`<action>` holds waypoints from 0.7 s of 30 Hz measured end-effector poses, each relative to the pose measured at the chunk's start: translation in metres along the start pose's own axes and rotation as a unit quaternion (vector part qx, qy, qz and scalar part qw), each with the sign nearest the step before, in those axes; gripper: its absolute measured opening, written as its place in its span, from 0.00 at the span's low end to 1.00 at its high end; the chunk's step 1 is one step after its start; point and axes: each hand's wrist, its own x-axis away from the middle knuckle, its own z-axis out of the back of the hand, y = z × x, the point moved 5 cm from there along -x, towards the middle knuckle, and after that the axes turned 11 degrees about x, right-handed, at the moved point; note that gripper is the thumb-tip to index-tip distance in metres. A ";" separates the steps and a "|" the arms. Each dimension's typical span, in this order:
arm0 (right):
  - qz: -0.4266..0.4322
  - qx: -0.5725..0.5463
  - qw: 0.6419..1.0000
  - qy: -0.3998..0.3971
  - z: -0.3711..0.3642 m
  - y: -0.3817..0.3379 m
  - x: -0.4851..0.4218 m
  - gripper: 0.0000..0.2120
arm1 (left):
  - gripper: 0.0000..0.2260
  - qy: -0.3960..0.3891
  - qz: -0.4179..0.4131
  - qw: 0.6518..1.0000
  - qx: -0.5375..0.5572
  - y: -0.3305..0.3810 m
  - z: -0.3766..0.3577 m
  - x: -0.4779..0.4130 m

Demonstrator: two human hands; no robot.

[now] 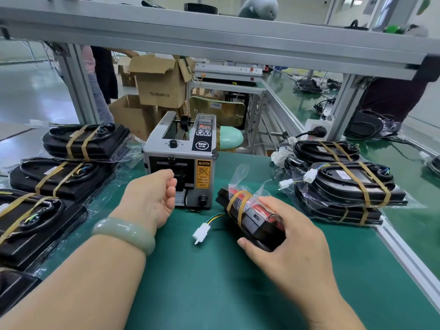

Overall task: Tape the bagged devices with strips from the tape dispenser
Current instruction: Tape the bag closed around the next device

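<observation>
A grey tape dispenser [181, 160] stands mid-table on the green mat. My left hand [152, 198] is at its front outlet, fingers curled; whether they pinch a tape strip is hidden. My right hand [285, 236] grips a black bagged device [247, 210], tilted on the mat to the dispenser's right. One tan tape strip [234, 204] wraps its far end, where the clear bag sticks up. A white connector [201, 232] on coloured wires trails from it to the left.
Taped bagged devices are stacked at the left [71, 163] and the right [345, 184]. An aluminium frame beam [214, 34] runs overhead. Cardboard boxes [159, 84] and a person stand behind the table. The table's metal edge [404, 256] runs along the right.
</observation>
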 end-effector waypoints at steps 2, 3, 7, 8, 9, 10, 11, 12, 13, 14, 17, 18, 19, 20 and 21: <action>0.003 0.001 1.000 0.002 0.000 -0.001 0.000 0.30 | 0.08 0.020 -0.013 1.000 -0.002 0.001 -0.001 -0.002; 0.003 0.003 1.000 0.003 -0.001 -0.001 0.000 0.29 | 0.08 0.029 -0.018 0.999 -0.004 0.002 -0.001 -0.003; -0.001 0.007 1.000 0.001 -0.001 -0.001 0.001 0.29 | 0.07 0.058 -0.038 0.998 -0.012 0.005 -0.002 -0.006; -0.001 0.007 1.000 0.002 -0.001 -0.002 0.001 0.29 | 0.07 0.065 -0.043 0.997 -0.012 0.004 -0.002 -0.006; -0.001 0.008 1.000 0.004 -0.001 -0.002 0.001 0.29 | 0.06 0.072 -0.047 0.996 -0.008 0.004 -0.003 -0.007; -0.001 0.011 1.000 0.006 -0.001 -0.002 0.001 0.29 | 0.05 0.079 -0.052 0.996 -0.001 0.003 -0.004 -0.007; -0.001 0.013 1.000 0.007 -0.001 -0.002 0.001 0.29 | 0.04 0.084 -0.057 0.995 0.009 0.002 -0.005 -0.007; -0.001 0.015 1.000 0.008 -0.002 -0.002 0.001 0.28 | 0.04 0.085 -0.061 0.994 0.017 0.002 -0.006 -0.007; -0.003 0.014 1.000 0.008 -0.002 -0.002 0.002 0.28 | 0.05 0.082 -0.062 0.994 0.026 0.002 -0.008 -0.008; -0.005 0.012 1.000 0.009 -0.002 -0.002 0.001 0.28 | 0.06 0.074 -0.059 0.995 0.034 0.002 -0.010 -0.007; -0.005 0.009 1.000 0.009 -0.002 0.000 0.002 0.29 | 0.05 0.082 -0.066 0.994 0.039 0.002 -0.008 -0.006; -0.006 0.008 1.000 0.007 -0.002 0.001 0.002 0.29 | 0.03 0.086 -0.067 0.993 0.036 0.003 -0.006 -0.003; -0.007 0.005 1.000 0.005 -0.002 0.001 0.002 0.29 | 0.03 0.081 -0.062 0.994 0.034 0.002 -0.004 0.000; -0.009 0.002 1.000 0.004 -0.002 0.002 0.002 0.29 | 0.06 0.067 -0.049 0.996 0.033 0.001 -0.002 0.005; -0.011 0.000 1.000 0.002 -0.002 0.002 0.002 0.30 | 0.07 0.044 -0.035 0.998 0.038 -0.001 -0.001 0.010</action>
